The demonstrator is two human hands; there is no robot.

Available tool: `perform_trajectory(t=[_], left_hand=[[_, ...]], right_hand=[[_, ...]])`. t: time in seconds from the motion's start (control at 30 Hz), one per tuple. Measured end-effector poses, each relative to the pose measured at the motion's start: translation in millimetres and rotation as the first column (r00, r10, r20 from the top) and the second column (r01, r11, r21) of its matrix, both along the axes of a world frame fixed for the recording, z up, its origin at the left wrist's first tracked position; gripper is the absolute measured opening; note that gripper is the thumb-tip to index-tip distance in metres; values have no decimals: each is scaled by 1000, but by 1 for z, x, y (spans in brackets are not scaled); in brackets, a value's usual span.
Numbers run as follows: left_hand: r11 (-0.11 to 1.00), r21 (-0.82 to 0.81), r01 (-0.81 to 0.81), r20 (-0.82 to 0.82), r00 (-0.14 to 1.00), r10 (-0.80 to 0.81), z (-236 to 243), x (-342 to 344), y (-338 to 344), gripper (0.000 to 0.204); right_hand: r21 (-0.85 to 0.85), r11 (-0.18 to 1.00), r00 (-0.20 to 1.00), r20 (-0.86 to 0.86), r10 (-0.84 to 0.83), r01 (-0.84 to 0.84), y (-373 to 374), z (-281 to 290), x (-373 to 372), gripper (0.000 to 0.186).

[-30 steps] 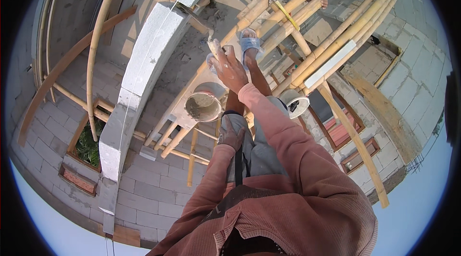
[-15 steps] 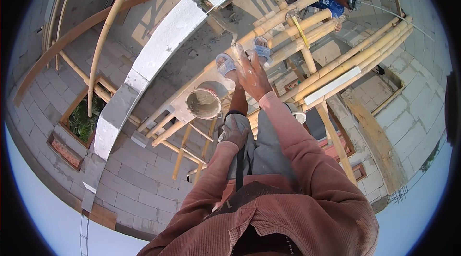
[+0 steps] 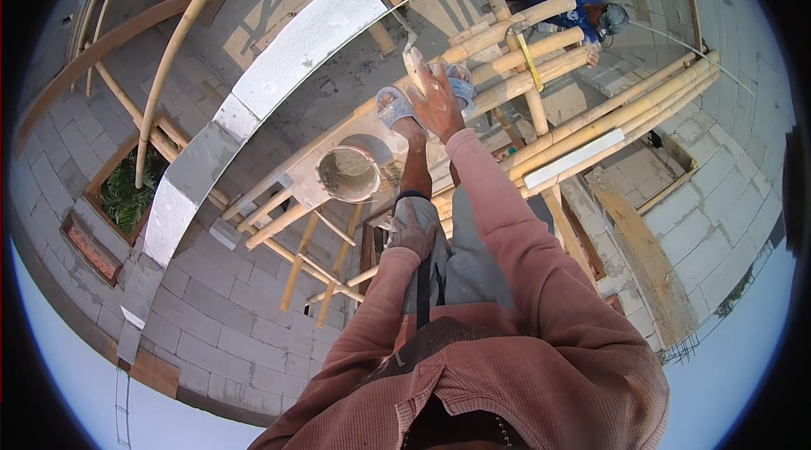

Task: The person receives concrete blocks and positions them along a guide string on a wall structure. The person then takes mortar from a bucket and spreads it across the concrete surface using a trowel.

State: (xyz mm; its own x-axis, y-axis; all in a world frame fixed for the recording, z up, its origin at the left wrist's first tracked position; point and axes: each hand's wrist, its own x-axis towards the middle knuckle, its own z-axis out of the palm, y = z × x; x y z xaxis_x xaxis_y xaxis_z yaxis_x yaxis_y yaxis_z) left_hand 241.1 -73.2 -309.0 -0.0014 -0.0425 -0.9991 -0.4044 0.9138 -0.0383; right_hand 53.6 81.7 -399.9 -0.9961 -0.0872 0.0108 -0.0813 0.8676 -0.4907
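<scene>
1. Beyond and right of the bucket (image 3: 349, 197), the right hand (image 3: 439, 104) is wrapped around a trowel (image 3: 413, 63).
2. Nearer than the bucket, the left hand (image 3: 411, 235) rests spread on the thigh (image 3: 433, 279), gripping nothing.

You have bright daylight: the white block beam (image 3: 300, 49) gleams, shadows stripe sunlit patches left of it, and fisheye distortion bows the block wall (image 3: 215, 328) below its middle.
</scene>
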Motion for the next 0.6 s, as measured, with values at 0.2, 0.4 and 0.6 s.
perform_trajectory(t=[0.2,0.4,0.6], left_hand=[[1000,-7,25,-32,999,-25,-6,1,-2,100],[1000,19,-23,18,1000,22,3,-12,-2,104],[995,29,-93,19,996,93,-14,2,0,104]], right_hand=[[-439,808,754,657,-9,393,50,12,-2,73],[-473,754,721,693,-2,457,85,75,18,75],[-477,369,532,845,-58,797,149,136,82,62]])
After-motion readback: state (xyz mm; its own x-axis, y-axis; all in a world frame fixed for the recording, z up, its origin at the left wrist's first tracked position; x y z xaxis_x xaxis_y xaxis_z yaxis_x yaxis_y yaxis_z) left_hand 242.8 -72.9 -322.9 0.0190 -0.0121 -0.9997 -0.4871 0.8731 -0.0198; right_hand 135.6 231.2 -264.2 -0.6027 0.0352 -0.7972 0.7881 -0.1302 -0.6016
